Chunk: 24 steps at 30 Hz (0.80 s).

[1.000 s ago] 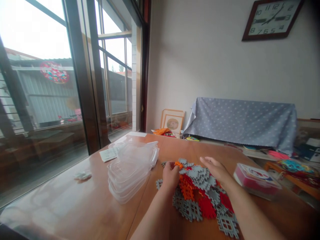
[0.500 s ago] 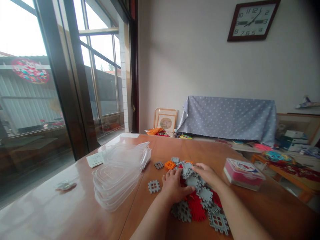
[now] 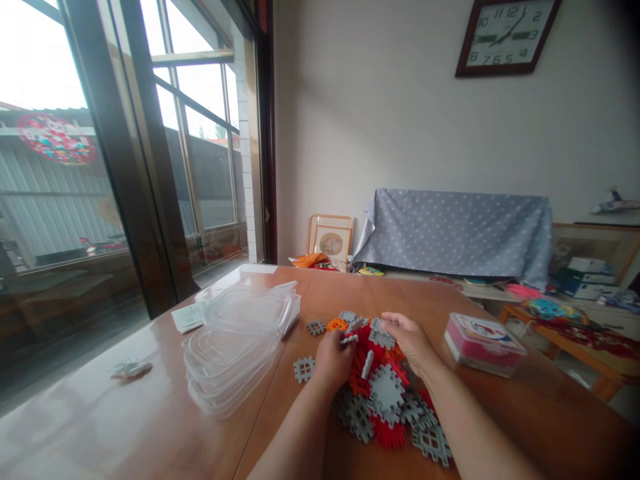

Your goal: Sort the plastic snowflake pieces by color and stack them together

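Observation:
A heap of flat interlocking plastic tiles [image 3: 387, 400] in grey, red and orange lies on the wooden table [image 3: 150, 427] in front of me. My left hand [image 3: 333, 360] is closed around a clump of tiles at the heap's left side. My right hand [image 3: 410, 337] is curled over the heap's far top, its fingers gripping tiles. Some tiles stand on edge between the hands. Two grey tiles lie apart from the heap, a near loose tile [image 3: 305, 369] and a far loose tile [image 3: 315, 327].
A stack of clear plastic containers and lids [image 3: 240, 347] sits left of the heap, with a paper slip [image 3: 189, 317] behind it. A pink lidded box [image 3: 483, 341] stands to the right. A crumpled scrap [image 3: 129, 367] lies at far left. Windows line the left wall.
Both hands have gone from lying flat on the heap to gripping it, drawing tiles together and tipping some upright. My view shifted slightly.

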{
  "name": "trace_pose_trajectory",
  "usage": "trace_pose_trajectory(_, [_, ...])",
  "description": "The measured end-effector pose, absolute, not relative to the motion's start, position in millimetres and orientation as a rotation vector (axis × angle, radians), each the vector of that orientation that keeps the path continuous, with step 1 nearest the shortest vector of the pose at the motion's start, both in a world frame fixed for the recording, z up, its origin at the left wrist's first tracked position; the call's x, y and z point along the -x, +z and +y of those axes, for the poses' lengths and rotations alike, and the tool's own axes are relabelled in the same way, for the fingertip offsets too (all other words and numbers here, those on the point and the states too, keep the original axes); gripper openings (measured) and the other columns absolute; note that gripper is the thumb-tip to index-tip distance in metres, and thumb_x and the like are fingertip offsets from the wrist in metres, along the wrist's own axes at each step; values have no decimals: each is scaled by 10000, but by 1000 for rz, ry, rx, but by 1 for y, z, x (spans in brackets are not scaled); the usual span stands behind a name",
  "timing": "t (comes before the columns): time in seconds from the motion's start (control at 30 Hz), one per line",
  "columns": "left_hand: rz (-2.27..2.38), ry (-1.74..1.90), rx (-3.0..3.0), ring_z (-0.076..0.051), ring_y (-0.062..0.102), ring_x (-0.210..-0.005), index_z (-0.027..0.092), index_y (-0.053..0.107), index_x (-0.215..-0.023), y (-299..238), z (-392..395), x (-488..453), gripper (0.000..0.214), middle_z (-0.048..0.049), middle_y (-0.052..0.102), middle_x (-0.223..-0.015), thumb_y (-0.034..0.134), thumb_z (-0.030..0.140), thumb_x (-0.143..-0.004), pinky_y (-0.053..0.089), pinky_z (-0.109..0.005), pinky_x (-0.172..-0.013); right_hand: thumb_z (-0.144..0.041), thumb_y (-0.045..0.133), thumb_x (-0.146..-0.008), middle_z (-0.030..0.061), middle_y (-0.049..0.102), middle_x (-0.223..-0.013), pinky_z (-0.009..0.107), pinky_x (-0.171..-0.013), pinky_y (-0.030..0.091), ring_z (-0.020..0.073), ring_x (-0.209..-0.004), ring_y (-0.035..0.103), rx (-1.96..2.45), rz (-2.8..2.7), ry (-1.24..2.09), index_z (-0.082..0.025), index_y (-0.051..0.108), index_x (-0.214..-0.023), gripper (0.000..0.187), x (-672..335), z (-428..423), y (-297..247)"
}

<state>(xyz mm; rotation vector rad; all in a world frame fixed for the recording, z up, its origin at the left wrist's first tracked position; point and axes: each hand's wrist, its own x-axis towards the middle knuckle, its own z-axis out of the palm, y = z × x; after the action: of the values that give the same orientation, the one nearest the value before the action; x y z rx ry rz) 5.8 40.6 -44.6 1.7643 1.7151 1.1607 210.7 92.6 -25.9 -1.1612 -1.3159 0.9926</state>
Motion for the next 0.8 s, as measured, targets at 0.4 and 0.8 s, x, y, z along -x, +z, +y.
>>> trace_pose_trajectory(0.4, [1966,1205,-1537,-220,666,-840,197,630,-921,-38,45,13,163,-79,728,-888,500,295,-924,400,-273,-678,-410,673,-746,125,765,-1072,346,-833,577,258,-939,745,1384,-1259,650,-146,669,-1225,547,-243,112,-46])
trace_pose_trajectory(0.8, [2288,1113,-1478,-359,554,-1219,207,573,-1300,-17,33,10,469,-162,591,-1334,565,385,-866,444,-453,-964,-461,622,-821,89,750,-1180,399,-1033,495,268,-1153,675,1429,-1452,415,-240,718,-1159,415,-244,94,-14])
